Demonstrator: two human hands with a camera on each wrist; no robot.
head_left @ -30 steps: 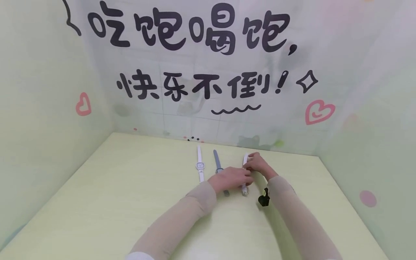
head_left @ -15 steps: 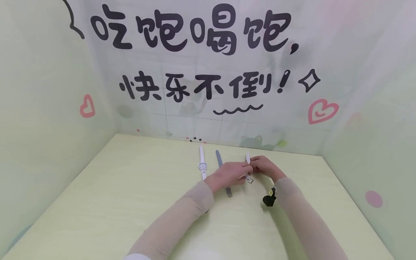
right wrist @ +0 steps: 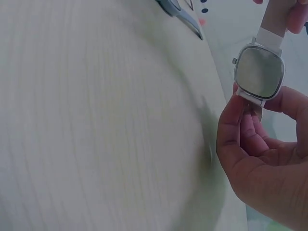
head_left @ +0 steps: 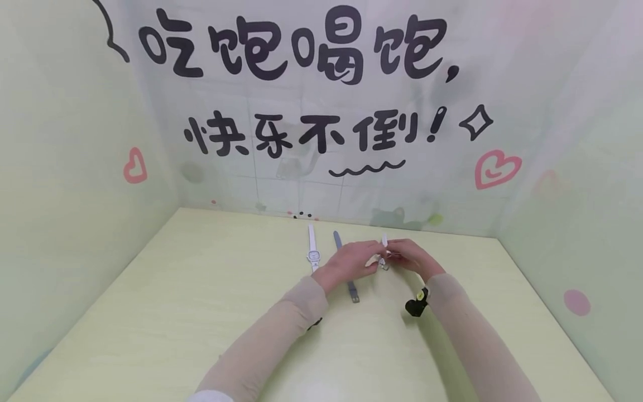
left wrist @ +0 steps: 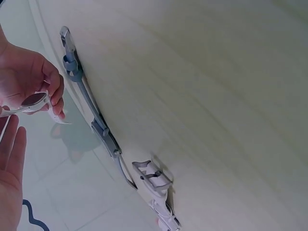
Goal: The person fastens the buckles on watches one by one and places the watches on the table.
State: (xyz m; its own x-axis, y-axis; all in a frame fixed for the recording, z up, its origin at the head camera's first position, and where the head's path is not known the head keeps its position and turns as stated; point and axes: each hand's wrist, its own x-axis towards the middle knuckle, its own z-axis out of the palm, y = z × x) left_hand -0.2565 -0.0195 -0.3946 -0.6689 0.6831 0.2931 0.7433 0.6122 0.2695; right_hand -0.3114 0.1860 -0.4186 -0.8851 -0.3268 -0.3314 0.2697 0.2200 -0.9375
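Both hands hold a white wristwatch (right wrist: 260, 72) near the back right of the table. In the right wrist view its squarish, glossy face is tilted toward the camera. My right hand (head_left: 412, 258) grips the strap just below the case, fingers bent behind it. My left hand (head_left: 351, 259) pinches the opposite strap; only its fingertips (right wrist: 296, 20) show in the right wrist view. Beneath the left forearm side lies a blue-grey wristwatch (head_left: 354, 290), partly covered by that hand. Farther left rests another white wristwatch (head_left: 313, 255), its lower strap hidden by the left wrist.
The pale yellow table (head_left: 201, 290) is enclosed by a back wall (head_left: 226, 184) with dark lettering and by two side walls. A black wrist camera (head_left: 417, 304) hangs under the right sleeve.
One second ago the held watch lay stretched along the table under both hands. It has come up with its strap bent, and the hands have drawn closer together around it.
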